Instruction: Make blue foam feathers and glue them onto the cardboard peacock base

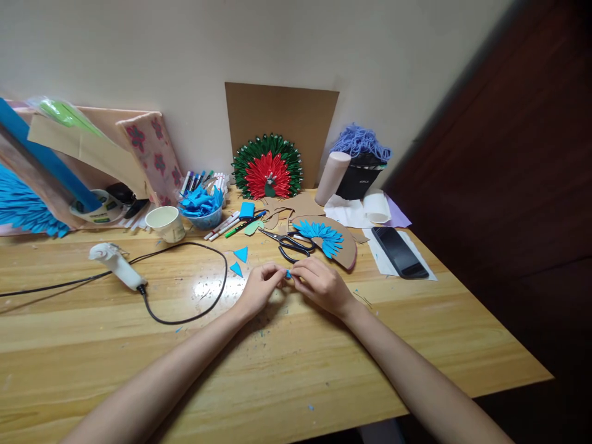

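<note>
Centrally, on desk (277, 364): left hand (259, 290) and right hand (321, 285) meet fingertip to fingertip, both pinched shut on one small blue paper piece (288, 273), held just above wood. Judgement: fold wants firm, even pinch, edges aligned, piece kept low and steady. Count: two blue paper triangles (238, 261) left of hands; one pair of scissors (291, 243); one cardboard fan with blue petals (329, 240); one glue gun (118, 265), corded; one paper cup (166, 223); one phone (400, 251).

Between my hands (289, 283) is a bright blue paper scrap (288, 274). Beyond it lie black-handled scissors (292, 244), a blue-feathered brown fan (326, 239), and a red-and-green rosette (268, 166).
</note>
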Motion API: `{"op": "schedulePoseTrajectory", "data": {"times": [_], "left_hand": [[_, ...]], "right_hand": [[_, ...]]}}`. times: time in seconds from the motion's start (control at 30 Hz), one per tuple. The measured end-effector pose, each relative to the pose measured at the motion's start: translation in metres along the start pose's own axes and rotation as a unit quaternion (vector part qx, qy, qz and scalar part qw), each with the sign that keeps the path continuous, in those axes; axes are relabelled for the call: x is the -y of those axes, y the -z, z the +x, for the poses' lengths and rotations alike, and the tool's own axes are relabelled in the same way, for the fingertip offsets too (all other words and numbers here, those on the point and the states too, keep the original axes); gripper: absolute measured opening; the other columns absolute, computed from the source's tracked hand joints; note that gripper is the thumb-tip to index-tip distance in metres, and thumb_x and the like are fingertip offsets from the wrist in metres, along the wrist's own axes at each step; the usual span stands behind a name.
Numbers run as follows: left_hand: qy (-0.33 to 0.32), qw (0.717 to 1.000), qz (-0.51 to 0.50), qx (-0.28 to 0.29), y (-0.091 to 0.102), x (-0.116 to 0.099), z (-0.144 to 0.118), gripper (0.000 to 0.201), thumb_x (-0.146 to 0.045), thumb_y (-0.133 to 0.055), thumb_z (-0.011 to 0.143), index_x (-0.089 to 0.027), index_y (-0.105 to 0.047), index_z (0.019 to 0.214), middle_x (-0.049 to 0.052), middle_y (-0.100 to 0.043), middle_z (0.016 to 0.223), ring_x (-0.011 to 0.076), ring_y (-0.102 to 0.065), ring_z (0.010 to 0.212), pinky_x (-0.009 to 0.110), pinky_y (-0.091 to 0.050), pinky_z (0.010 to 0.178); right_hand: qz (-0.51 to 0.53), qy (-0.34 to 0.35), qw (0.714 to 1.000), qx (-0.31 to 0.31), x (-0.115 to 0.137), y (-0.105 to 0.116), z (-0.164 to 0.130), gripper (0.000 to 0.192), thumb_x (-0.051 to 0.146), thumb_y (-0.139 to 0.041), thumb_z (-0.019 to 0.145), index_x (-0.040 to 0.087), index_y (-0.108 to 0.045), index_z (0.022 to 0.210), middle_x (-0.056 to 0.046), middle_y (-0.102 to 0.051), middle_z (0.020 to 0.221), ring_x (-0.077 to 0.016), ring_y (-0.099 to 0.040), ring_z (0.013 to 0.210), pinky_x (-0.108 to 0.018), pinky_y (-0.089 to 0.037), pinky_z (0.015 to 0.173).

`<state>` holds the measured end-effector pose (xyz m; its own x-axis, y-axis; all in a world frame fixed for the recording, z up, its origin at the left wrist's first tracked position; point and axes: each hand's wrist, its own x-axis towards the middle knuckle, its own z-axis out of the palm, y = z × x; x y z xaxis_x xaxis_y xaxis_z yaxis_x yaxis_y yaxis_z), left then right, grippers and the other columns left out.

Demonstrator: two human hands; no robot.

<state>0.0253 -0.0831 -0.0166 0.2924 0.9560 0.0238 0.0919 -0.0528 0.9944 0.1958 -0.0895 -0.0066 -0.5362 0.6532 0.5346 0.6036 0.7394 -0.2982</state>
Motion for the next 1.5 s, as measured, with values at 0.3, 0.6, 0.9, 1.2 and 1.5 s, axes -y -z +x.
{"op": "schedulePoseTrajectory", "data": {"times": [0.3, 0.6, 0.9, 1.2, 1.5], "left_hand": [[-0.07, 0.988, 0.11, -0.078, -0.004, -0.001, -0.006, 0.027, -0.037, -0.053, 0.078, -0.015, -0.063, 0.068, 0.003, -0.057, 0.066, 0.0093, -0.045, 0.051, 0.021, -0.033, 0.048], [-0.16, 0.962, 0.182, -0.126, -0.006, -0.006, -0.011, 0.014, -0.027, -0.056, 0.077, -0.018, -0.065, 0.071, 0.002, -0.057, 0.066, 0.01, -0.046, 0.055, 0.022, -0.036, 0.053], [-0.13, 0.966, 0.158, -0.155, -0.005, -0.006, -0.008, 0.019, -0.029, -0.055, 0.078, -0.016, -0.061, 0.065, 0.001, -0.057, 0.065, 0.0086, -0.043, 0.051, 0.021, -0.034, 0.049], [-0.149, 0.965, 0.176, -0.127, -0.005, -0.005, -0.009, 0.022, -0.032, -0.053, 0.081, -0.017, -0.065, 0.072, 0.002, -0.059, 0.068, 0.0108, -0.049, 0.059, 0.022, -0.036, 0.052], [-0.086, 0.982, 0.117, -0.125, -0.005, -0.005, -0.008, 0.032, -0.041, -0.049, 0.083, -0.016, -0.067, 0.075, 0.003, -0.062, 0.071, 0.011, -0.053, 0.058, 0.021, -0.038, 0.052]], "right_hand": [[0.263, -0.235, 0.935, -0.038, 0.001, -0.005, 0.002, 0.012, 0.027, -0.058, 0.078, 0.018, -0.063, 0.084, -0.006, -0.063, 0.084, -0.0172, -0.06, 0.077, -0.03, -0.051, 0.069], [0.247, -0.227, 0.941, -0.043, 0.002, 0.0, 0.003, 0.007, 0.024, -0.058, 0.075, 0.018, -0.061, 0.073, -0.004, -0.062, 0.075, -0.0156, -0.057, 0.07, -0.027, -0.048, 0.062], [0.235, -0.24, 0.941, -0.051, -0.01, 0.004, 0.003, 0.004, 0.019, -0.057, 0.072, 0.018, -0.061, 0.071, -0.004, -0.061, 0.073, -0.0148, -0.057, 0.066, -0.025, -0.048, 0.056], [0.199, -0.18, 0.96, -0.079, -0.001, 0.006, 0.004, 0.008, 0.022, -0.058, 0.077, 0.019, -0.062, 0.083, -0.005, -0.063, 0.082, -0.0181, -0.058, 0.078, -0.032, -0.047, 0.072], [0.09, -0.106, 0.985, -0.101, 0.0, 0.005, 0.003, 0.005, 0.016, -0.053, 0.08, 0.019, -0.057, 0.081, -0.005, -0.061, 0.08, -0.019, -0.055, 0.08, -0.034, -0.044, 0.074]]}}
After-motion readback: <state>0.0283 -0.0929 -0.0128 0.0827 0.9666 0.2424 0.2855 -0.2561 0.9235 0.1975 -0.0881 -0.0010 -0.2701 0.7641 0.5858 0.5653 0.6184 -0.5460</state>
